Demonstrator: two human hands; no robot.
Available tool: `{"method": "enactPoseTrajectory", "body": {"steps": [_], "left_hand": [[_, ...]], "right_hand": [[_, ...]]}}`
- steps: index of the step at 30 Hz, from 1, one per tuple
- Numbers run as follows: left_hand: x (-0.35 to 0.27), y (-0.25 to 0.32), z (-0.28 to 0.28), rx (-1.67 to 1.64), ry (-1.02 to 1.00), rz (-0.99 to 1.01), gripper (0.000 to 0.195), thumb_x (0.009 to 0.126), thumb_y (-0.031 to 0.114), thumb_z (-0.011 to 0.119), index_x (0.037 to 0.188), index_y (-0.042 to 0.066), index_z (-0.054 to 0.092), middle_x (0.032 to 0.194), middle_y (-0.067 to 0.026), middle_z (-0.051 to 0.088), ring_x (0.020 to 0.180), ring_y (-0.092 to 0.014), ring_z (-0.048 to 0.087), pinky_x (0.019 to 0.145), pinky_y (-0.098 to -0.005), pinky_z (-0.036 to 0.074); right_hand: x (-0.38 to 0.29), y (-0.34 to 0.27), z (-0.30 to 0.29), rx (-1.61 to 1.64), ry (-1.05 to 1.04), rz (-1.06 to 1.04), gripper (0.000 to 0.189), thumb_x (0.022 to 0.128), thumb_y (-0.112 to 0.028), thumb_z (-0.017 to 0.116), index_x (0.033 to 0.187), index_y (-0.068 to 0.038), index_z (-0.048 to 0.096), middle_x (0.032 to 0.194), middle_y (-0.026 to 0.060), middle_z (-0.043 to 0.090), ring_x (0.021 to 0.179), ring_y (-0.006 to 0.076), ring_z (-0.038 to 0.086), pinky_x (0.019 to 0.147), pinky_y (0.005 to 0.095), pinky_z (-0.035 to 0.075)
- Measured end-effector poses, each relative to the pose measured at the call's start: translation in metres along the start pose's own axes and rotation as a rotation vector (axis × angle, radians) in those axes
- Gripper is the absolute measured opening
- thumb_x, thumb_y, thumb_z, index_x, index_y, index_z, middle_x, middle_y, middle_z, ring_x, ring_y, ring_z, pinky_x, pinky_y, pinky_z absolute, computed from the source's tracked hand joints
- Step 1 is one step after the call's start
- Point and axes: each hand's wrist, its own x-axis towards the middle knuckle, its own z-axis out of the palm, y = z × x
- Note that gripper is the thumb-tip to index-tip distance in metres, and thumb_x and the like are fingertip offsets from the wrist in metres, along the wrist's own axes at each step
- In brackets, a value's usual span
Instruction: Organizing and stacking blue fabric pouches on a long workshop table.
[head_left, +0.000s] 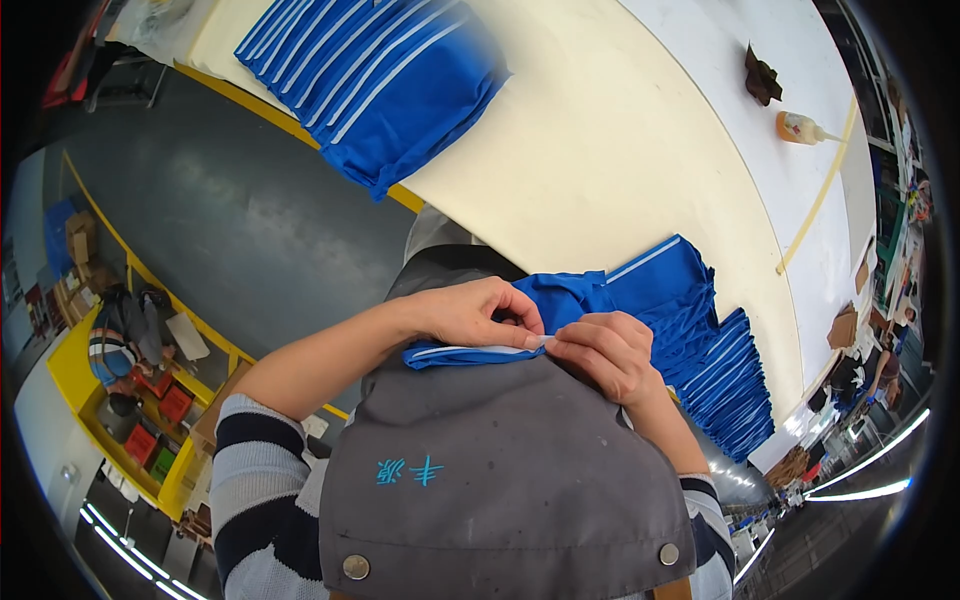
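A blue fabric piece with a white stripe (450, 355) lies folded against the front of my grey apron (495, 450). My left hand (487, 315) pinches its white edge between thumb and fingers. Close beside it, my right hand (607, 352) grips the same white edge, fingertips almost touching those of the left. Behind the hands more blue fabric (562, 292) is bunched at the table's edge. To the right, a fanned row of blue pieces with white stripes (724, 382) lies along the table edge. Another overlapping stack of blue striped pieces (420, 97) rests at the table's far left.
The cream tabletop (600, 135) adjoins a white surface holding a small bottle with a pointed nozzle (799, 128) and a dark brown scrap (763, 77). Beyond the grey floor at left, a person (116, 345) bends over a yellow-framed station with red bins (175, 403).
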Motion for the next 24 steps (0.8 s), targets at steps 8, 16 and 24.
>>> {"method": "enactPoseTrajectory", "body": {"steps": [8, 16, 24], "left_hand": [[0.001, -0.003, 0.001, -0.101, 0.170, -0.070, 0.014, 0.086, 0.018, 0.070, 0.089, 0.004, 0.067, 0.080, 0.0017, 0.062, 0.075, -0.004, 0.055, 0.068, -0.0190, 0.043], [-0.011, 0.000, -0.003, -0.222, 0.156, -0.052, 0.018, 0.092, 0.023, 0.060, 0.094, 0.006, 0.065, 0.085, 0.0038, 0.060, 0.078, -0.004, 0.052, 0.073, -0.0191, 0.041], [-0.062, -0.036, -0.007, -0.546, 0.271, 0.507, 0.067, 0.092, 0.050, 0.052, 0.137, 0.002, 0.042, 0.117, -0.0090, 0.061, 0.111, -0.018, 0.055, 0.101, -0.0335, 0.039]], "right_hand": [[-0.003, -0.005, -0.010, -0.069, -0.030, -0.012, 0.017, 0.065, -0.013, 0.066, 0.081, -0.007, 0.069, 0.082, 0.0020, 0.064, 0.072, 0.0140, 0.062, 0.056, 0.0238, 0.046], [-0.010, 0.026, -0.026, 0.114, -0.119, 0.479, 0.057, 0.067, -0.018, 0.082, 0.119, -0.008, 0.059, 0.125, 0.0176, 0.056, 0.113, 0.0338, 0.055, 0.093, 0.0422, 0.045], [-0.047, 0.048, 0.009, 0.801, 0.365, 1.090, 0.016, 0.090, -0.008, 0.063, 0.103, 0.000, 0.061, 0.088, 0.0001, 0.064, 0.081, 0.0048, 0.056, 0.072, 0.0185, 0.045]]}}
